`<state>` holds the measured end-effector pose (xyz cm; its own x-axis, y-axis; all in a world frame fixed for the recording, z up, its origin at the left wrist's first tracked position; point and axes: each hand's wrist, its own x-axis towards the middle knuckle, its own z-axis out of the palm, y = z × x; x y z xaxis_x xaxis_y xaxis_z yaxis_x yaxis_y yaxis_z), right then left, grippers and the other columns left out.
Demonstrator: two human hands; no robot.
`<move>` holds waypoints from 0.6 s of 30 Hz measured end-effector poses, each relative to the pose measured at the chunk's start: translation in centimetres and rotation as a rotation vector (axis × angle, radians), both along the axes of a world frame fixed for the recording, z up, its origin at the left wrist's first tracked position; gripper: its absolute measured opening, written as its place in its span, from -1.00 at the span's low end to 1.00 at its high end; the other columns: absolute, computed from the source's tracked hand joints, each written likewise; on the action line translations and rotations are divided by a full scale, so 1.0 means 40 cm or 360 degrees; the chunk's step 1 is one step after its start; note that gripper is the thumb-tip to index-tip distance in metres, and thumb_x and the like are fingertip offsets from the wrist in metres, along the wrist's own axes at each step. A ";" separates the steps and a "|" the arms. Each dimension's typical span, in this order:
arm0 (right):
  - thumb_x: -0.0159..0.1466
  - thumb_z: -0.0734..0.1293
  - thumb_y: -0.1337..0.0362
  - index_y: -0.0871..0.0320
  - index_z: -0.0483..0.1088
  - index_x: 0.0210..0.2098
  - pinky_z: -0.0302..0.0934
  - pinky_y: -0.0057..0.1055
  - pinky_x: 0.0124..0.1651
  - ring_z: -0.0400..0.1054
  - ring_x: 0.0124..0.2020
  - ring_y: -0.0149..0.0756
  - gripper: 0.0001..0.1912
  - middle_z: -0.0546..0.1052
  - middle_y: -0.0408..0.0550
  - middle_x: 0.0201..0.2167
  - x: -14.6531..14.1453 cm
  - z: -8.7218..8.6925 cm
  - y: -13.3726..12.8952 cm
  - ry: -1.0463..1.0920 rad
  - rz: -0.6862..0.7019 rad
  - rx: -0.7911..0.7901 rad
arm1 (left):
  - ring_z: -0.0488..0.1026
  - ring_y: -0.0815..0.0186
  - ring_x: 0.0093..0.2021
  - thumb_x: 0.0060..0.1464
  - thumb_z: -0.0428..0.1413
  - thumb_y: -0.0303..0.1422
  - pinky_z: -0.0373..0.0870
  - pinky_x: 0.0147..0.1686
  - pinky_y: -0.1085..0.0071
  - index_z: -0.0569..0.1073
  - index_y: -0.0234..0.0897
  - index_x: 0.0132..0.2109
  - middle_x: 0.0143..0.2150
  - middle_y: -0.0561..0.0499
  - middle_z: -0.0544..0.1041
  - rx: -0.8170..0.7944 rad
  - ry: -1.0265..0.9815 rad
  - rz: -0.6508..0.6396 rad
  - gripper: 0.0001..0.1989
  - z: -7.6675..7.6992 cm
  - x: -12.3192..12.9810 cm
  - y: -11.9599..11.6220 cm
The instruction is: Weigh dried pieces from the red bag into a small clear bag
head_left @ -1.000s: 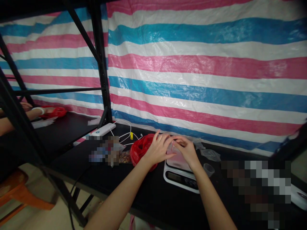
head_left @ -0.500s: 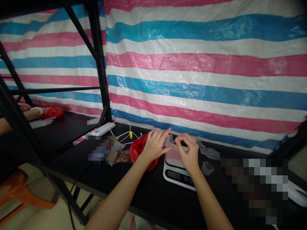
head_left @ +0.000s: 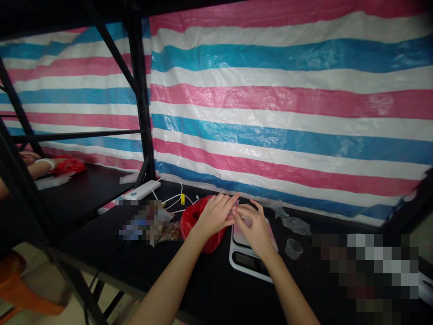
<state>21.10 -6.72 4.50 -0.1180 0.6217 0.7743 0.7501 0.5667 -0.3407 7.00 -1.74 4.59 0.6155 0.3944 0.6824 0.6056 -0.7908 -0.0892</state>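
Pinching a clear bag (head_left: 236,205) in left hand (head_left: 215,214) and right hand (head_left: 253,224) fingertips, lower centre of frame, red line (head_left: 237,207) near-upright; cannot tell long axis.

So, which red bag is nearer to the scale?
The larger-looking red bag, just left of the scale; the other red bag lies on the far-left tabletop.

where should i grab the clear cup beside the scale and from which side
Pinch the clear cup across its round side wall, probably from the near right: the scale sits to its left and crumpled clear plastic lies beyond. It looks thin, so squeeze lightly.
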 end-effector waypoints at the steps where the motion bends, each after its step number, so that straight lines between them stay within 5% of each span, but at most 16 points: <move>1: 0.22 0.21 0.28 0.07 0.43 -0.39 -0.09 -0.13 0.10 0.39 -0.30 -0.32 -0.84 0.54 -0.15 -0.39 0.000 0.001 0.001 0.0003 0.0006 0.0007 | 0.29 0.18 -0.19 0.14 -0.15 -0.08 0.21 -0.24 0.30 0.06 -0.33 0.23 -0.19 -0.11 0.40 -0.0010 -0.0002 -0.0005 -0.40 -0.001 0.000 0.001; 7: 0.18 0.27 0.18 0.08 0.47 -0.43 0.05 -0.18 -0.04 0.37 -0.33 -0.28 -0.83 0.53 -0.12 -0.45 0.006 -0.015 -0.013 0.0169 -0.0166 0.0036 | 0.29 0.17 -0.06 0.11 -0.13 -0.03 0.21 -0.10 0.30 -0.05 -0.35 0.27 -0.02 -0.15 0.39 -0.0052 -0.0032 -0.0041 -0.30 -0.016 0.005 0.006; 11: 0.14 0.29 0.10 0.10 0.50 -0.42 0.15 -0.29 -0.19 0.35 -0.34 -0.25 -0.77 0.53 -0.06 -0.44 0.059 -0.060 -0.053 0.0500 -0.0337 -0.0045 | 0.11 0.13 0.18 0.07 -0.14 0.05 0.02 0.13 0.23 -0.11 -0.44 0.28 0.21 -0.22 0.18 0.0067 -0.0031 -0.0098 -0.19 -0.023 -0.005 -0.012; 14: 0.12 0.27 0.03 0.17 0.50 -0.39 0.18 -0.34 -0.23 0.35 -0.33 -0.23 -0.67 0.52 0.00 -0.39 0.123 -0.096 -0.077 0.0821 -0.0547 -0.0165 | 0.05 0.13 0.21 0.14 -0.14 -0.09 -0.08 0.17 0.18 -0.04 -0.42 0.26 0.23 -0.21 0.14 0.0090 -0.0233 -0.0030 -0.33 -0.035 -0.043 -0.042; 18: 0.06 0.24 -0.07 0.23 0.50 -0.43 0.20 -0.36 -0.34 0.36 -0.40 -0.22 -0.54 0.51 0.05 -0.41 0.193 -0.119 -0.085 0.0949 -0.0709 -0.0377 | 0.20 0.16 0.10 0.17 -0.15 -0.33 0.09 0.07 0.16 0.25 -0.28 0.11 0.12 -0.15 0.28 -0.0050 -0.0736 0.0216 -0.62 -0.078 -0.123 -0.100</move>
<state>28.83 -10.10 -0.28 0.5761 0.6695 0.4689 0.5419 0.1166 -0.8323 2.07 -5.73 1.48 0.1917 0.4750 0.8588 0.6742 -0.6997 0.2365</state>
